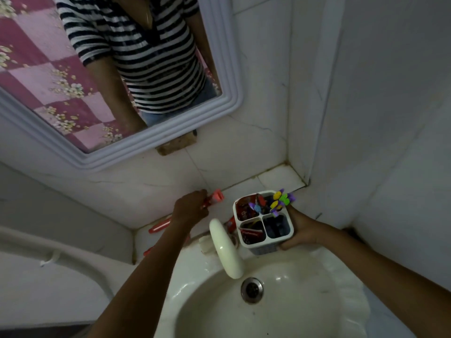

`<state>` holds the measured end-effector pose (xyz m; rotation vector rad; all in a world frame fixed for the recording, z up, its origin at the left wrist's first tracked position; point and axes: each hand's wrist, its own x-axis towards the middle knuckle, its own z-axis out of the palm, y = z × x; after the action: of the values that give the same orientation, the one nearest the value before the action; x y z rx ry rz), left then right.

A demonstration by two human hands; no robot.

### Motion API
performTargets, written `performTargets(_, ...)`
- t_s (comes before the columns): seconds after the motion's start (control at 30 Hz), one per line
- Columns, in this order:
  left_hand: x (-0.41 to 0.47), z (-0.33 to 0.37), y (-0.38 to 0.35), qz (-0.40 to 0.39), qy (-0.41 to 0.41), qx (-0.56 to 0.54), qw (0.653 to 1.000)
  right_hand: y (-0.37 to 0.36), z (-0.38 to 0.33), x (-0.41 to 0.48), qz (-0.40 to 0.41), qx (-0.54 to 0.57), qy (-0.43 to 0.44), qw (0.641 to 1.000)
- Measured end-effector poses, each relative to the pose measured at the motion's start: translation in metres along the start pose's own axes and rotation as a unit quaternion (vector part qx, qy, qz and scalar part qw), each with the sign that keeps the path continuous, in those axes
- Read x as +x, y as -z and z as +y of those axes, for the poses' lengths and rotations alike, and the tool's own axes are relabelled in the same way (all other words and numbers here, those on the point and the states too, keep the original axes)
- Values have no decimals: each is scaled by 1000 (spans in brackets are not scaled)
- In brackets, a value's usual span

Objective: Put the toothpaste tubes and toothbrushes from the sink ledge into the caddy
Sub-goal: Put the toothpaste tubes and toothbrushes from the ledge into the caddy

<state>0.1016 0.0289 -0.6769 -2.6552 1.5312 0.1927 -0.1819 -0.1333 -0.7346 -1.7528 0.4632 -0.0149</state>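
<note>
While your left hand [192, 206] is closed around a red toothpaste tube [216, 196] at the back of the ledge [280, 176], against the wall, your right hand [301, 228] grips the far side of the white caddy [264, 222] and holds it tilted over the sink [256, 301]. The caddy has four compartments: red tubes fill the two on the left, and bright purple and yellow toothbrushes [280, 200] stick out of the back right one. Another red tube [159, 226] lies on the ledge left of your forearm. The white tap [225, 247] stands between your two hands, just beside the caddy.
</note>
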Motion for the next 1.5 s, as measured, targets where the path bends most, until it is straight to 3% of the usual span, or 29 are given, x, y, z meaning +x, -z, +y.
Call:
performTargets(0.07, -13, -7, 21, 59, 86, -174, 979, 0, 2, 1, 0, 6, 1, 1000)
performTargets(0.17, -37, -3, 62, 176, 155, -361, 902, -1, 0, 0, 6, 6, 2, 1000)
performTargets(0.27, -66, 19, 104, 206, 110, -458, 858, -1, -6, -4, 4, 7, 5, 1000)
performTargets(0.37, -88, 49, 131, 154, 38, -502, 850, -1, -11, -5, 1, 11, 13, 1000)
performTargets(0.53, -90, 94, 124, 79, -26, -463, 883, 0, -11, -5, -1, 1, 26, 1000)
performTargets(0.77, -72, 112, 98, 152, -37, -174, 972, 0, -8, -2, 4, -22, 13, 1000)
performTargets(1.07, -64, 102, 81, 160, -65, -53, 984, 0, -7, -1, -7, -2, 14, 1000)
performTargets(1.37, -59, 103, 80, 160, -85, -68, 981, -1, -7, -1, -6, 1, 11, 1000)
performTargets(1.5, -61, 91, 78, 213, -46, -236, 947, 0, -5, 0, -6, 6, 12, 1000)
